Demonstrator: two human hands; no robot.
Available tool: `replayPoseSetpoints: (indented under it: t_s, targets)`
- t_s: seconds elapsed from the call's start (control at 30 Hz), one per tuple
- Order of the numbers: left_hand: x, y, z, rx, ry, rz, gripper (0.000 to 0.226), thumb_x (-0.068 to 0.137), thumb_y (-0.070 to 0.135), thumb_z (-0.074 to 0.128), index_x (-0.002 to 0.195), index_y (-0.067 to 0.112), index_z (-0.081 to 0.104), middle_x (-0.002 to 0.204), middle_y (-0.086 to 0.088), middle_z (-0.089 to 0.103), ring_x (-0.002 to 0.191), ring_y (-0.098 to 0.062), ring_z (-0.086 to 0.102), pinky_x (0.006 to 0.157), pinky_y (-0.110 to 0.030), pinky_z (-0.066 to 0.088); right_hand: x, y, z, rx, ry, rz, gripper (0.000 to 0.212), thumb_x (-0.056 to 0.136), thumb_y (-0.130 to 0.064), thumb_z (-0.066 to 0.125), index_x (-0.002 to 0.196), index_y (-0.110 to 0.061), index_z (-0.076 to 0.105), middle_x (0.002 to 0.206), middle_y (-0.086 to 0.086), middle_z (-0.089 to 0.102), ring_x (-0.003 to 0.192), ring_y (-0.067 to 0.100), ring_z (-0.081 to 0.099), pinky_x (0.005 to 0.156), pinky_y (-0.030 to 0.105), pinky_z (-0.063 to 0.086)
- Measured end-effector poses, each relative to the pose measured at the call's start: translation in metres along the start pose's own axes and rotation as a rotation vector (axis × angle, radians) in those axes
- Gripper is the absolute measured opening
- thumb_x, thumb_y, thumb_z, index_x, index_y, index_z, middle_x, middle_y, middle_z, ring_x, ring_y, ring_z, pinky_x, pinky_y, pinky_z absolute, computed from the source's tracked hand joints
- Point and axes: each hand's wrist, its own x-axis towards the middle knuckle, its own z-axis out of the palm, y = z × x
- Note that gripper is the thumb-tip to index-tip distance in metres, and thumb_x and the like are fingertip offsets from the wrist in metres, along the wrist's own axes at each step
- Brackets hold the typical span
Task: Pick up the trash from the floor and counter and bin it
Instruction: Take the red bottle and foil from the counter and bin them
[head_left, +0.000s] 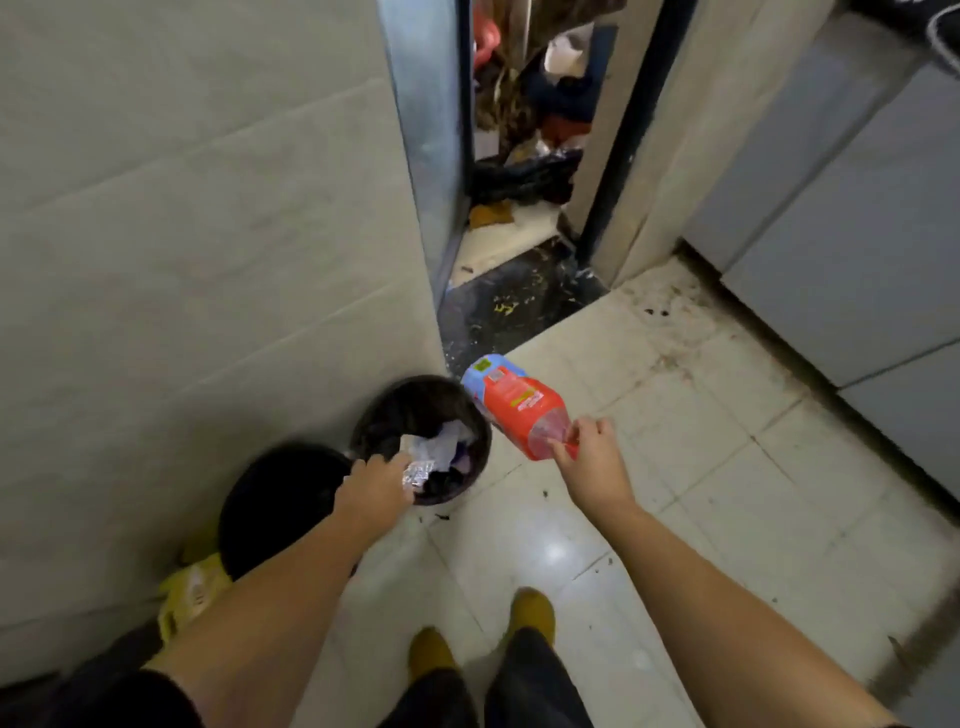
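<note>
A round black bin (379, 415) stands on the floor against the wall, with paper and wrappers inside. My left hand (375, 484) is over its near rim, shut on a crumpled silver wrapper (417, 474). My right hand (592, 456) pinches the neck end of a red plastic bottle (514, 405) with a blue and red label. The bottle lies tilted in the air just right of the bin, base pointing away from me.
A black round lid or second bin (280, 504) sits left of the bin, with a yellow bag (192, 592) by the wall. Grey cabinets (852, 249) line the right. A cluttered doorway (524, 171) opens ahead. My feet in yellow shoes (530, 613) stand on white tiles.
</note>
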Motion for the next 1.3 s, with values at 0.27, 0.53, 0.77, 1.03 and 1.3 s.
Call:
replayPoseSetpoints:
  t_s: [0.27, 0.53, 0.77, 1.03, 1.3]
  targets:
    - [0.167, -0.023, 0.131, -0.150, -0.043, -0.062, 0.048, 0.090, 0.024, 0.049, 0.138, 0.023, 0.042, 0.135, -0.015, 0.049, 0.123, -0.037, 0.043, 0.098, -0.044, 0.043, 0.115, 0.047, 0.157, 0.081, -0.065, -0.044, 0.019, 0.090, -0.020, 0.062, 0.096, -0.004, 0.054, 0.111, 0.004, 0.041, 0.084, 0.026, 0.060, 0.082, 0.041, 0.056]
    - [0.297, -0.036, 0.236, -0.219, -0.039, -0.112, 0.051, 0.091, 0.026, 0.051, 0.140, 0.021, 0.038, 0.136, -0.018, 0.046, 0.126, -0.039, 0.040, 0.099, -0.050, 0.042, 0.183, 0.094, 0.237, 0.094, -0.037, -0.158, 0.018, 0.089, -0.021, 0.064, 0.086, -0.014, 0.048, 0.103, -0.001, 0.040, 0.071, 0.002, 0.049, 0.069, 0.003, 0.044]
    - [0.282, -0.048, 0.243, -0.307, 0.051, -0.013, 0.072, 0.085, 0.050, 0.059, 0.147, 0.029, 0.028, 0.156, -0.007, 0.024, 0.146, -0.028, 0.017, 0.115, -0.050, 0.025, 0.179, 0.081, 0.242, 0.028, -0.065, -0.198, 0.017, 0.090, -0.022, 0.063, 0.088, -0.015, 0.047, 0.104, -0.002, 0.040, 0.073, -0.001, 0.049, 0.063, 0.001, 0.040]
    - [0.161, -0.148, 0.250, -0.302, 0.012, -0.376, 0.061, 0.097, 0.035, 0.041, 0.151, 0.020, 0.016, 0.158, -0.007, 0.022, 0.145, -0.026, 0.023, 0.118, -0.044, 0.021, 0.140, -0.031, 0.249, -0.058, -0.231, -0.454, 0.020, 0.089, -0.021, 0.063, 0.097, -0.006, 0.053, 0.111, -0.002, 0.039, 0.093, 0.007, 0.045, 0.082, 0.017, 0.040]
    - [0.118, -0.227, 0.337, -0.129, -0.139, -0.244, 0.048, 0.100, 0.032, 0.034, 0.145, 0.017, 0.030, 0.147, -0.006, 0.042, 0.137, -0.025, 0.036, 0.121, -0.047, 0.011, 0.107, -0.092, 0.394, -0.309, -0.537, -0.870, 0.020, 0.089, -0.012, 0.061, 0.102, 0.001, 0.054, 0.125, 0.018, 0.043, 0.100, 0.027, 0.055, 0.089, 0.030, 0.047]
